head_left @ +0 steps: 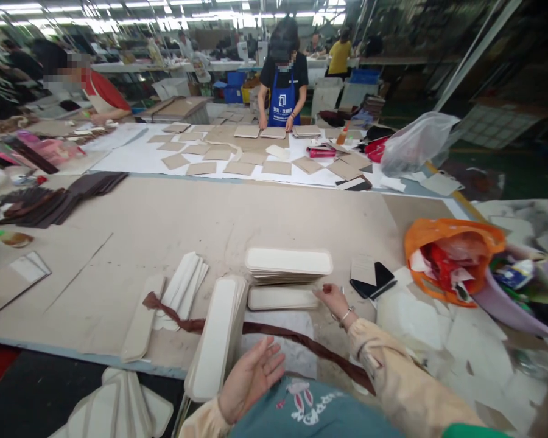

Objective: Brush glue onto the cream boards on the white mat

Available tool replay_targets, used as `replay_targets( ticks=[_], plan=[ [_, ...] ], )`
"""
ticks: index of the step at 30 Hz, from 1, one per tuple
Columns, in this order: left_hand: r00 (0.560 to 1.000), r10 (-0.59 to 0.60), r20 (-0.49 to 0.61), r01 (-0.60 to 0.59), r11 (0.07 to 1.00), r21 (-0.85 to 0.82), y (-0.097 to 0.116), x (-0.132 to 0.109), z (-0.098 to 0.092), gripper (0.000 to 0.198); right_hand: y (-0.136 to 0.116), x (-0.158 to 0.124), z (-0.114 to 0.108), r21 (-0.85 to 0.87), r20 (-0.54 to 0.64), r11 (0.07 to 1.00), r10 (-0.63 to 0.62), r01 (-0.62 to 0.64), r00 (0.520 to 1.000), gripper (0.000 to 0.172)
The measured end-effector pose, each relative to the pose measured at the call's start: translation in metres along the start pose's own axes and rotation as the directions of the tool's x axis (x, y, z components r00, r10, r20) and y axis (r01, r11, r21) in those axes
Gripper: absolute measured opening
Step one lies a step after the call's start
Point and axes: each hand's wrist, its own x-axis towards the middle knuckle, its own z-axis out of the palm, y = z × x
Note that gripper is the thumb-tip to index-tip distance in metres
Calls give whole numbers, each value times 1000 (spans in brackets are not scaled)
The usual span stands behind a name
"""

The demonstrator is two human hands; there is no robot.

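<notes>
My left hand [254, 376] is open, palm turned up and fingers spread, just right of a tall leaning stack of long white rounded panels [216, 340]. My right hand [334, 302] has its fingers curled in at the right end of a single white panel [282, 298]. That panel lies directly in front of another stack of white panels [288, 261]. A twisted brown strip [296, 333] runs across the table and passes behind the leaning stack. Further left are loose narrow white strips [182, 289] and a flat pale panel [142, 322].
A dark phone-like slab [383, 280] lies right of my right hand. Beyond it are an orange bag [454, 228], a lilac basin [516, 310] and paper scraps [456, 359]. More panels [119, 404] sit low at left. Across the table, a co-worker [283, 79] handles board pieces.
</notes>
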Motion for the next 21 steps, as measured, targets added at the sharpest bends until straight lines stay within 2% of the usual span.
replay_targets(
  ticks=[5, 10, 14, 21],
  plan=[
    [979, 54, -198, -63, 997, -43, -5, 44, 32, 31, 7, 16, 11, 28, 77, 999, 32, -35, 997, 63],
    [946, 139, -293, -170, 982, -84, -8, 93, 55, 37, 3, 21, 15, -16, 145, 999, 34, -32, 989, 64],
    [924, 170, -342, -220, 969, -114, -10, 121, 62, 44, 1, 26, 13, -41, 177, 999, 36, -29, 984, 65],
    [908, 178, -378, -253, 954, -159, -16, 146, 62, 33, -6, 22, 8, -29, 225, 999, 42, -37, 973, 55]
  ],
)
